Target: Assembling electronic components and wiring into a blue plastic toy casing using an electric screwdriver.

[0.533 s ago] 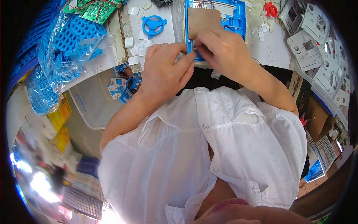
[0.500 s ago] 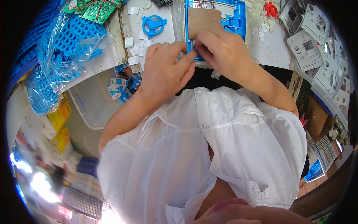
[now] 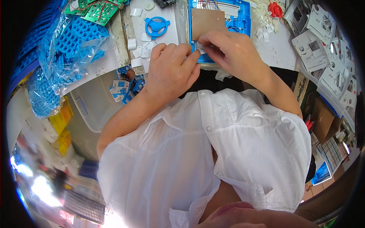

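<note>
A shallow blue plastic housing (image 3: 248,22) lies at the top centre with thin wires inside. A flat brown board (image 3: 208,22) covers part of its left side. My left hand (image 3: 171,70) is closed at the housing's near left corner, its thumb and index finger on the edge. Beside these fingertips a small white piece (image 3: 200,48) shows inside the corner. My right hand (image 3: 237,55) is over the near side of the housing, fingers curled together by the white piece. Whatever its fingertips pinch is hidden.
Small white tabs (image 3: 145,52) and a blue wheel-shaped part (image 3: 157,26) lie to the left. Farther left are bagged blue keypad parts (image 3: 76,38) and green circuit boards (image 3: 100,11). A red ring part (image 3: 275,10) and white panels (image 3: 311,49) lie right. A clear bin (image 3: 95,102) stands below.
My right hand has drawn slightly back from my left fingertips, and the small white piece between them shows more. My left hand has barely moved; the housing stays in place.
</note>
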A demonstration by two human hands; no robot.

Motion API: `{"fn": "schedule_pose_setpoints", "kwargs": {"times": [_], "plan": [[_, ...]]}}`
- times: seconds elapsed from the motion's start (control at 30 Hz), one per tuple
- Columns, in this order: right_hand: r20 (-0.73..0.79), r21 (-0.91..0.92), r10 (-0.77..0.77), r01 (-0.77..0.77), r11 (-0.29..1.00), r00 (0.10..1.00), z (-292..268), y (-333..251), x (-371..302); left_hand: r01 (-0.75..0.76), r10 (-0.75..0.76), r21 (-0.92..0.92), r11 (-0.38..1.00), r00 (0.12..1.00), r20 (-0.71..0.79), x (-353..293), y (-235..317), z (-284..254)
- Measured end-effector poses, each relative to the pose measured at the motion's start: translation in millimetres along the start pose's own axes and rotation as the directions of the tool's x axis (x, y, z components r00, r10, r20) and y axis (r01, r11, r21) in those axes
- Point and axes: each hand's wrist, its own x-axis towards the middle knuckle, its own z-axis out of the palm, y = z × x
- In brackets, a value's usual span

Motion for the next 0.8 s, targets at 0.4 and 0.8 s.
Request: {"fn": "schedule_pose_setpoints", "kwargs": {"times": [0.4, 0.8], "plan": [[-0.133, -0.059, -0.076, 0.069, 0.996, 0.988, 3, 9, 4, -0.094, 0.091, 0.086, 0.992, 0.995, 0.037, -6, 2, -4], [-0.225, 0.092, 0.066, -0.046, 0.995, 0.972, -2, 13, 5, -0.126, 0.073, 0.235, 0.964, 0.972, 0.223, -1, 8, -3]]}}
